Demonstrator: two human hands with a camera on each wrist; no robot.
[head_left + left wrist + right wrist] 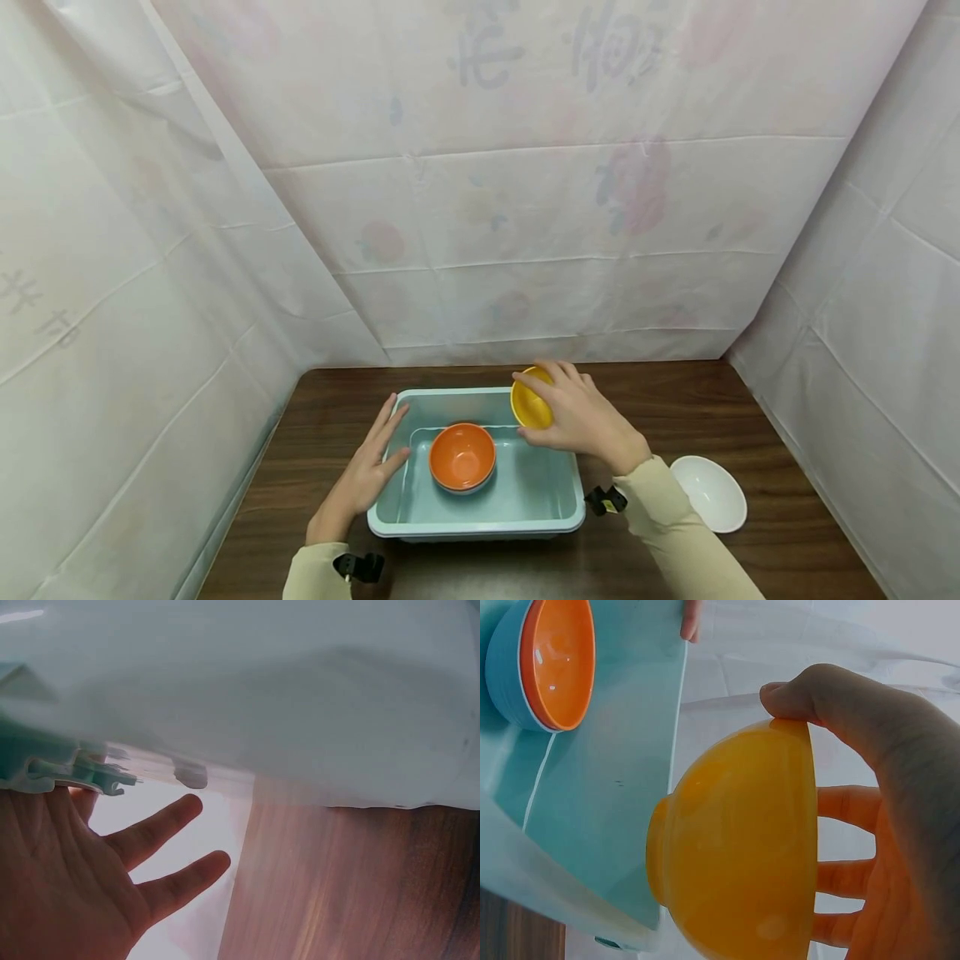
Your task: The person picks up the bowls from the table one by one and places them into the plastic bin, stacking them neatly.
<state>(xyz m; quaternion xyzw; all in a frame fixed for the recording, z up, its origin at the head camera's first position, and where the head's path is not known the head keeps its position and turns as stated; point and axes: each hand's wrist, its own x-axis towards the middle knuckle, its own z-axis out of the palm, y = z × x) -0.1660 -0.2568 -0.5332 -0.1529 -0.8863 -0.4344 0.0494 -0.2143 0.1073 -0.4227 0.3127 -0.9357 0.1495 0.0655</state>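
My right hand (592, 421) grips a yellow bowl (530, 406) by its rim, thumb on one side and fingers on the other. It holds the bowl tilted over the back right part of a light blue plastic basin (480, 528). Inside the basin an orange bowl (462, 456) sits nested in a blue bowl (504, 679). At the basin's left side is my left hand (366, 473), its fingers spread and straight along the rim. The left wrist view shows this hand (71, 877) beside the basin's outer wall (247, 712).
A white bowl (708, 493) lies on the dark wooden table (300, 483) to the right, beside my right forearm. Pale printed curtains (525, 208) hang behind the table and along both sides.
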